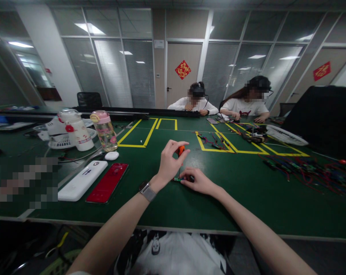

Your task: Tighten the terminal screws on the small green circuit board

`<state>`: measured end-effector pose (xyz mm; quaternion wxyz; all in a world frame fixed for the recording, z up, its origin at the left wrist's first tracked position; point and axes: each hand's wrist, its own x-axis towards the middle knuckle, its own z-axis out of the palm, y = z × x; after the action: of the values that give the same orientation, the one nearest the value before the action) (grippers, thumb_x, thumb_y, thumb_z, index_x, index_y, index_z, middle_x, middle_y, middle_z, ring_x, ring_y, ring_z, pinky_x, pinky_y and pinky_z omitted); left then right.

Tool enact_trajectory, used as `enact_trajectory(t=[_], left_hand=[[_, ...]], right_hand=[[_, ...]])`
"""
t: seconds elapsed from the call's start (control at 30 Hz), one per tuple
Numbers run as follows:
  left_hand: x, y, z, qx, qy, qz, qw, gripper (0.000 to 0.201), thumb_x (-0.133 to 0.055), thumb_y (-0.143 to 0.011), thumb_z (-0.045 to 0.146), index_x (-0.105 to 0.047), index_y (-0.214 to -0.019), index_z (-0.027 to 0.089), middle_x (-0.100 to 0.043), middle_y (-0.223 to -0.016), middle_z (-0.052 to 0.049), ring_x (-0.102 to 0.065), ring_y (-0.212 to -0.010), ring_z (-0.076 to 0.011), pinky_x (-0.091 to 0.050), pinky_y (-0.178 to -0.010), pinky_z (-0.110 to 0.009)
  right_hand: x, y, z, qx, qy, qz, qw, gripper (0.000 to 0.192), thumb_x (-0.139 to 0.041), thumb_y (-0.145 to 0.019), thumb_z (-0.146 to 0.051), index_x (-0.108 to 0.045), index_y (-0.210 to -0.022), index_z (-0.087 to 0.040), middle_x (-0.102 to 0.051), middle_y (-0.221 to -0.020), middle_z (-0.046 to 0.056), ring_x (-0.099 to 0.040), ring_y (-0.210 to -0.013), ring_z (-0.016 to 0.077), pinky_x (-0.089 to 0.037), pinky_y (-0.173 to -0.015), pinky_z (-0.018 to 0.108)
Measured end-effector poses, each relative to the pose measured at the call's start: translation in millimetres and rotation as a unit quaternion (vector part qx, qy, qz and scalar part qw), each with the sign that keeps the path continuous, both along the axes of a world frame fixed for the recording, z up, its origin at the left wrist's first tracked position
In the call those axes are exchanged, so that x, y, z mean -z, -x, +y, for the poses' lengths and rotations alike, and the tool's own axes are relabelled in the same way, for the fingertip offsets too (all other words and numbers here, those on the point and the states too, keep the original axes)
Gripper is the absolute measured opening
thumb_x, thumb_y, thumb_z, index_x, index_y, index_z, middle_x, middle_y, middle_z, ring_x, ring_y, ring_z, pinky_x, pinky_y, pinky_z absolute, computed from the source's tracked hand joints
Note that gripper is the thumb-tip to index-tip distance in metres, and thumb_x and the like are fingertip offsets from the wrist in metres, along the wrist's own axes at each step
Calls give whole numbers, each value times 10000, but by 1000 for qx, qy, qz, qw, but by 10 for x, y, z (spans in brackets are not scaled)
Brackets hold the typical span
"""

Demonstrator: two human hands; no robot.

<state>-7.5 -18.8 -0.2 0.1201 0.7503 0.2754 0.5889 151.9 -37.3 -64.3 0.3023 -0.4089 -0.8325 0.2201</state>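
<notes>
An orange-handled screwdriver point(181, 150) stands roughly upright in my left hand point(170, 159), its handle pinched between thumb and fingers. The thin shaft runs down to a small green circuit board point(177, 179) on the table. Low against the tabletop, my right hand point(198, 180) pinches the board's right end with closed fingers. Something dark shows under those fingers, too small to name. How the tip meets the board is too fine to make out.
On my left lie a red-screened phone point(107, 183), a white power bank point(83, 181) and a white earbud case point(112, 156), with two bottles point(104, 131) behind. Yellow tape point(201, 145) marks the green table. Wired boards point(313, 172) lie right. Two people sit opposite.
</notes>
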Motion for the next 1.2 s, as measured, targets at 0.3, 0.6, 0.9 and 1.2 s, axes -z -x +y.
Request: enact_trajectory(t=[0.3, 0.6, 0.9, 1.2], left_hand=[[8, -4, 10, 58, 37, -1, 998, 304, -440, -963, 191, -559, -1241, 216, -636, -1042, -46, -601, -897, -135, -479, -826, -283], [-14, 2, -15, 6, 17, 13, 1000, 261, -613, -879, 274, -636, -1135, 233, -547, -942, -26, -545, -823, -137, -469, -763, -269], [-20, -2, -14, 21, 0, -2, 1000, 209, -598, -873, 184, -650, -1075, 199, -610, -904, -23, -568, -803, -135, -467, -752, -263], [15, 9, -9, 61, 33, 5, 998, 339, -351, -987, 210, -556, -1256, 228, -616, -1083, -59, -605, -916, -147, -481, -835, -302]], right_hand=[[10, -7, 10, -5, 2, -3, 1000, 124, -637, -794, -147, -697, -901, -165, -594, -761, 18, -539, -644, 130, -437, -612, 247], [11, -4, 9, -1, 4, 0, 1000, 120, -642, -790, -152, -699, -896, -157, -581, -754, 15, -532, -633, 125, -432, -606, 243], [16, -13, 13, -2, 4, -4, 1000, 120, -648, -793, -161, -699, -902, -156, -581, -759, 14, -531, -645, 125, -426, -614, 241], [10, -22, 12, -15, 7, 4, 1000, 116, -621, -827, -175, -696, -912, -151, -603, -773, 24, -540, -652, 132, -440, -638, 255]])
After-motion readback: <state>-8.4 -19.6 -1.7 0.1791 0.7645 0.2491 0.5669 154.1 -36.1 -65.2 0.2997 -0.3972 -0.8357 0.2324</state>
